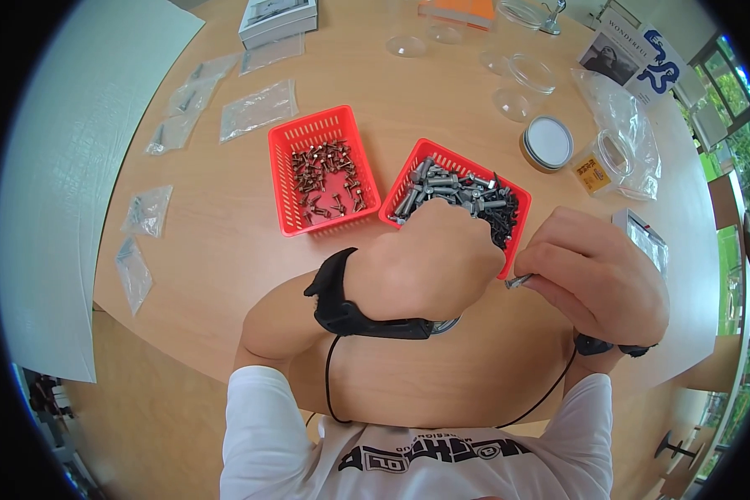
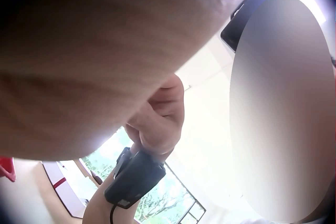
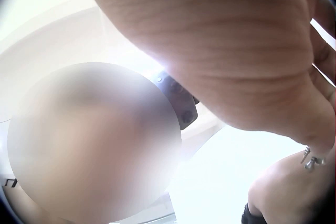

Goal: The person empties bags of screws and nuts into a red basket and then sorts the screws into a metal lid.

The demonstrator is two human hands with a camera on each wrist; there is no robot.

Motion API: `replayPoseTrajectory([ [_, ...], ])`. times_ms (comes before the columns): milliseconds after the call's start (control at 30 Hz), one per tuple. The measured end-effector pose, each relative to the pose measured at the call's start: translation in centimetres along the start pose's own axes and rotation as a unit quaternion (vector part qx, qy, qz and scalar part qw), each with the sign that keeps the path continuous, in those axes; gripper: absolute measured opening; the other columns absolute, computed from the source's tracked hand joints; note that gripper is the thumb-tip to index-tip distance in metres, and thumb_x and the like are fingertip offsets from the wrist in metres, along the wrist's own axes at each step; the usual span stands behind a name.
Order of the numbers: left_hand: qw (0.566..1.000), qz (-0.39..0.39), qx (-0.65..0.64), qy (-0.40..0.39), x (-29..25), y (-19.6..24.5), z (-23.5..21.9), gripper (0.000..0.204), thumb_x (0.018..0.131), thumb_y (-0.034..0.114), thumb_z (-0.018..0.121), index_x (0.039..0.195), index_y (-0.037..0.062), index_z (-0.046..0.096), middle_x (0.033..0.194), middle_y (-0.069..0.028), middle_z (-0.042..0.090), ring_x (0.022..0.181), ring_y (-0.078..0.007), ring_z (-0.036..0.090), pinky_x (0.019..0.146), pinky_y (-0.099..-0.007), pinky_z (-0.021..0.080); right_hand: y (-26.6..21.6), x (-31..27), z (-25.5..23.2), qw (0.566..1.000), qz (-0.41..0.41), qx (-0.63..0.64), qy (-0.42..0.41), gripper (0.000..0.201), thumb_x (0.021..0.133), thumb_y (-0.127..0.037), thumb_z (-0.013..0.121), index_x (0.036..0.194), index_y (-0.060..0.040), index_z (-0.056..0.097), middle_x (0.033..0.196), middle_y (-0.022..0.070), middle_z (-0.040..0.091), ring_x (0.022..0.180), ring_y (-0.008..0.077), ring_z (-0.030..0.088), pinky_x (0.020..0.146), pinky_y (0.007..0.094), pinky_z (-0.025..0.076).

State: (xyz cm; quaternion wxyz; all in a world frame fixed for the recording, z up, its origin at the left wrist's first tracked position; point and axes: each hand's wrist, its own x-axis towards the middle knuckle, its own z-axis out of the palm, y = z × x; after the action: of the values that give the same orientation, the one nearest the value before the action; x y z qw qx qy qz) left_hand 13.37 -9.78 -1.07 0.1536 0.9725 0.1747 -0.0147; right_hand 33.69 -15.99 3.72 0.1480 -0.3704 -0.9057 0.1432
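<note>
In the head view my right hand (image 1: 600, 267) pinches small silver screws (image 1: 518, 282) between thumb and fingers, just off the right corner of a red basket (image 1: 521, 218). The right wrist view shows the threaded screws (image 3: 310, 161) below the base of that hand. My left hand (image 1: 433, 258) is held over the near side of the same basket, back upward, its fingers hidden beneath it. The basket holds grey metal bolts (image 1: 442, 185) and dark screws (image 1: 502, 223). In the left wrist view, the left palm (image 2: 94, 66) fills much of the frame.
Left of it stands another red basket (image 1: 281, 179) with bronze-coloured screws (image 1: 329, 171). Clear plastic bags (image 1: 258, 110) lie on the table's left side, some holding small parts. A round tin (image 1: 548, 143), a clear tub (image 1: 602, 167) and glass dishes (image 1: 532, 73) stand at the right and back.
</note>
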Motion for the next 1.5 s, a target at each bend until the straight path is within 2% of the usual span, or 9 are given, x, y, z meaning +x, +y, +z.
replayPoseTrajectory([
  [67,1.000,0.006,0.009,0.005,0.0,0.0,0.0,0.009,0.078,0.009,0.063,0.078,0.0039,0.070,0.068,-0.0148,0.065,0.062,-0.0316,0.065,0.055,-0.0419,0.050,0.1,0.1,0.0,1.000,-0.007,-0.002,-0.003,0.025,0.071,0.001,0.076,0.094,-0.0020,0.067,0.086,0.0108,0.060,0.079,0.0310,0.060,0.065,0.0389,0.048],
  [167,1.000,0.003,0.016,-0.010,0.1,0.0,-0.3,0.008,0.077,0.009,0.063,0.077,0.0037,0.069,0.067,-0.0146,0.064,0.061,-0.0315,0.065,0.055,-0.0417,0.050,0.1,0.2,0.3,1.000,-0.012,-0.008,0.005,0.021,0.073,-0.001,0.066,0.094,-0.0046,0.064,0.084,0.0081,0.057,0.081,0.0287,0.058,0.064,0.0380,0.049],
  [367,1.000,0.012,-0.007,0.021,0.1,0.0,0.1,0.008,0.076,0.009,0.064,0.075,0.0030,0.068,0.065,-0.0142,0.063,0.060,-0.0313,0.063,0.055,-0.0422,0.048,0.2,0.1,0.3,1.000,-0.007,-0.017,0.009,0.021,0.073,0.000,0.066,0.094,-0.0044,0.064,0.084,0.0081,0.057,0.081,0.0285,0.058,0.064,0.0377,0.049],
  [467,0.999,0.011,-0.022,0.023,0.1,0.3,0.0,0.008,0.076,0.009,0.064,0.073,0.0027,0.068,0.064,-0.0138,0.062,0.059,-0.0311,0.063,0.054,-0.0422,0.047,0.2,0.2,0.1,1.000,-0.005,-0.021,-0.003,0.025,0.070,0.002,0.076,0.092,-0.0026,0.067,0.088,0.0103,0.061,0.080,0.0311,0.061,0.065,0.0388,0.048],
  [1000,0.998,0.027,-0.029,0.050,0.3,0.0,0.1,0.010,0.078,0.008,0.064,0.073,0.0009,0.068,0.067,-0.0155,0.063,0.062,-0.0332,0.064,0.055,-0.0425,0.050,0.3,-0.2,-0.1,1.000,-0.014,-0.017,0.021,0.023,0.070,0.002,0.076,0.091,-0.0014,0.068,0.084,0.0098,0.061,0.076,0.0287,0.061,0.062,0.0368,0.047],
  [1100,1.000,0.009,-0.003,0.003,0.4,-0.1,-0.2,0.009,0.077,0.007,0.065,0.073,0.0006,0.068,0.068,-0.0160,0.064,0.062,-0.0343,0.064,0.056,-0.0425,0.051,0.2,-0.1,-0.1,0.999,-0.018,-0.016,0.022,0.022,0.070,0.002,0.075,0.090,-0.0012,0.068,0.084,0.0100,0.061,0.076,0.0289,0.061,0.061,0.0367,0.047],
  [1300,0.997,-0.047,-0.013,0.061,-1.2,-1.0,-2.9,0.007,0.077,0.008,0.066,0.075,0.0021,0.070,0.072,-0.0153,0.065,0.068,-0.0346,0.065,0.061,-0.0429,0.052,0.2,0.3,0.7,0.999,-0.038,-0.006,0.031,0.016,0.073,0.000,0.073,0.088,-0.0022,0.068,0.085,0.0076,0.063,0.076,0.0270,0.061,0.062,0.0358,0.049],
  [1400,0.988,-0.049,0.039,0.143,-2.3,-1.7,-2.7,0.008,0.078,0.009,0.066,0.077,0.0033,0.072,0.075,-0.0142,0.067,0.074,-0.0340,0.065,0.068,-0.0432,0.052,0.0,0.7,1.5,0.999,-0.039,-0.015,0.001,0.013,0.074,-0.002,0.069,0.087,-0.0043,0.066,0.085,0.0058,0.061,0.079,0.0257,0.060,0.066,0.0357,0.050],
  [1500,0.988,-0.121,0.034,0.092,-2.9,-1.8,-3.9,0.010,0.079,0.011,0.068,0.081,0.0028,0.073,0.078,-0.0143,0.068,0.080,-0.0343,0.065,0.073,-0.0437,0.051,-0.4,1.5,2.2,0.998,-0.040,-0.012,-0.056,0.009,0.077,-0.006,0.064,0.085,-0.0058,0.060,0.086,0.0066,0.058,0.085,0.0264,0.058,0.073,0.0368,0.049],
])
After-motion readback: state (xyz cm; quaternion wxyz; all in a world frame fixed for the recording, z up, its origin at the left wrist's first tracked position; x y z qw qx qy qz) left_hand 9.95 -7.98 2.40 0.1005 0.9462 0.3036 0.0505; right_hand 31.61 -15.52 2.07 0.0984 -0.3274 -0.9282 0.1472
